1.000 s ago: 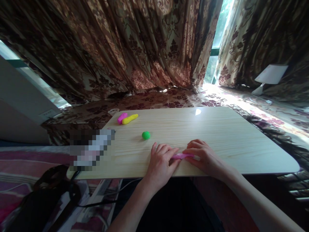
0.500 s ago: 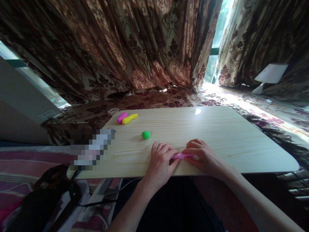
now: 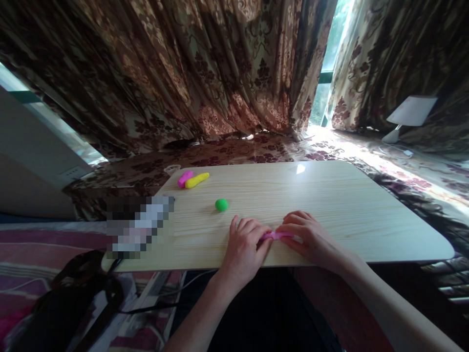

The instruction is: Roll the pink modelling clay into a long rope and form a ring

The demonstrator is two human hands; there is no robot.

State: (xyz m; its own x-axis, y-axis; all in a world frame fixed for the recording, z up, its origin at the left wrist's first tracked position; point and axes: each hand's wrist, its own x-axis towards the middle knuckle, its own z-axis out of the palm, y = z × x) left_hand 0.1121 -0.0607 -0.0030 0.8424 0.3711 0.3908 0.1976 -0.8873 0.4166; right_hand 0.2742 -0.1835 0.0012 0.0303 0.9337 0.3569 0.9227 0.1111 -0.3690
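A thin roll of pink modelling clay [image 3: 277, 235] lies low over the near edge of the table. My left hand [image 3: 246, 244] pinches its left end between thumb and fingers. On the other end, the thumb and fingers of my right hand [image 3: 306, 234] close around the clay. Both ends of the roll are partly hidden by fingers. Beyond my left hand sits a green ball of clay [image 3: 221, 205]. Farther back, a yellow clay piece [image 3: 197, 180] rests against a brighter pink clay piece [image 3: 185, 179].
The pale wooden table [image 3: 366, 215] has rounded corners. A blurred-out object [image 3: 146, 227] covers its left end, with a dark strap [image 3: 117, 288] below. Patterned curtains [image 3: 220, 73] hang behind, and a white lamp [image 3: 412, 111] stands at the right on the ledge.
The fingers of my left hand have shifted very slightly on the pink clay, and a bit more of its middle looks pinched. The other clay pieces have stayed put.
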